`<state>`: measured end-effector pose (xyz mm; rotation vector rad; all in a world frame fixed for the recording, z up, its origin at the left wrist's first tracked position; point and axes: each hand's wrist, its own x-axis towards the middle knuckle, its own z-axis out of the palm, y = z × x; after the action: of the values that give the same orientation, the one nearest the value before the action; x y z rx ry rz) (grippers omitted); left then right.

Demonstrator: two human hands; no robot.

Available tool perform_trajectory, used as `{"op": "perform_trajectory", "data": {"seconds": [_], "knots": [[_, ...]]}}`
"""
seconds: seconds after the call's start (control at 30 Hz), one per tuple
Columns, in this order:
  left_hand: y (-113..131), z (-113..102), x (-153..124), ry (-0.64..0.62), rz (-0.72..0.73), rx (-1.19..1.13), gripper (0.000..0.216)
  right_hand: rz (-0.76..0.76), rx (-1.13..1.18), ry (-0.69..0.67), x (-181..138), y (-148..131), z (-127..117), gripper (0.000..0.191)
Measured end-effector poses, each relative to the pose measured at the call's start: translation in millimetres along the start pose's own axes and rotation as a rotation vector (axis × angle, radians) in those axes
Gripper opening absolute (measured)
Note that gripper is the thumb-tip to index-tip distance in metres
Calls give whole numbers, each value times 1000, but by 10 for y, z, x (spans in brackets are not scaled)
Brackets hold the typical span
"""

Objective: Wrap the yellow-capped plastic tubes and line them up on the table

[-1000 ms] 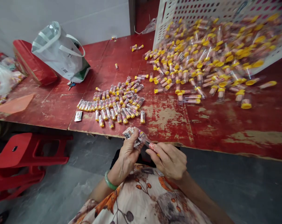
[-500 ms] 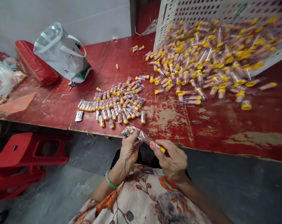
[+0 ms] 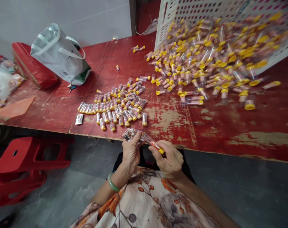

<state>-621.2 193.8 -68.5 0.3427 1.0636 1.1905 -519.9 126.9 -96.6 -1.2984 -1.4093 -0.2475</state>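
Observation:
My left hand (image 3: 131,152) is closed on a small stack of printed labels (image 3: 130,134) just below the table's front edge. My right hand (image 3: 169,158) pinches a clear tube with a yellow cap (image 3: 154,145), its open end pointing toward the labels. Both hands meet over my lap. On the red table (image 3: 172,120) in front lies a group of labelled tubes (image 3: 117,106), laid side by side. Farther back right, a big heap of yellow-capped tubes (image 3: 206,63) spills from a tipped white crate (image 3: 186,12).
A white carrier bag (image 3: 60,53) and a red box (image 3: 32,65) stand at the back left. One loose label (image 3: 79,119) lies near the table edge. An orange sheet (image 3: 14,107) rests at the far left. Red plastic stools (image 3: 27,161) sit below left.
My right hand has turned the tube so its yellow cap shows, and shifted slightly left toward the labels. The left hand has stayed in place.

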Motion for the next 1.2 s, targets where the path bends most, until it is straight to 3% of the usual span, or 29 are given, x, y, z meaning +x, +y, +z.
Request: {"op": "perform_trajectory", "data": {"seconds": [0.13, 0.23, 0.3, 0.37, 0.43, 0.53, 0.63, 0.73, 0.9, 1.03, 1.2], "knots": [[-30, -22, 21, -31, -4, -24, 32, -167, -142, -80, -83, 68, 34, 44], [-12, -36, 35, -58, -26, -39, 30, -148, -79, -79, -83, 71, -11, 42], [13, -42, 47, -46, -52, -49, 31, -13, 51, -68, -38, 57, -77, 27], [34, -46, 55, -25, -78, -64, 32, 220, 176, -140, 28, 52, -150, 3], [44, -50, 50, -25, -95, -60, 33, 502, 289, -259, 98, 66, -200, 16], [43, -57, 11, -99, -115, 25, 33, 920, 535, -427, 179, 113, -190, 20], [53, -71, -41, -226, -104, 150, 31, 1213, 806, -529, 220, 144, -120, 34], [85, -93, -66, -273, -134, 216, 30, 1324, 907, -516, 222, 135, -85, 28], [127, -114, -55, -216, -150, 164, 32, 1339, 900, -441, 216, 79, -125, 27], [105, -122, -62, -209, -105, 136, 27, 1455, 991, -508, 244, 24, -117, 35], [80, -129, -77, -218, -93, 153, 27, 1511, 1002, -528, 235, -21, -66, 27]]}}
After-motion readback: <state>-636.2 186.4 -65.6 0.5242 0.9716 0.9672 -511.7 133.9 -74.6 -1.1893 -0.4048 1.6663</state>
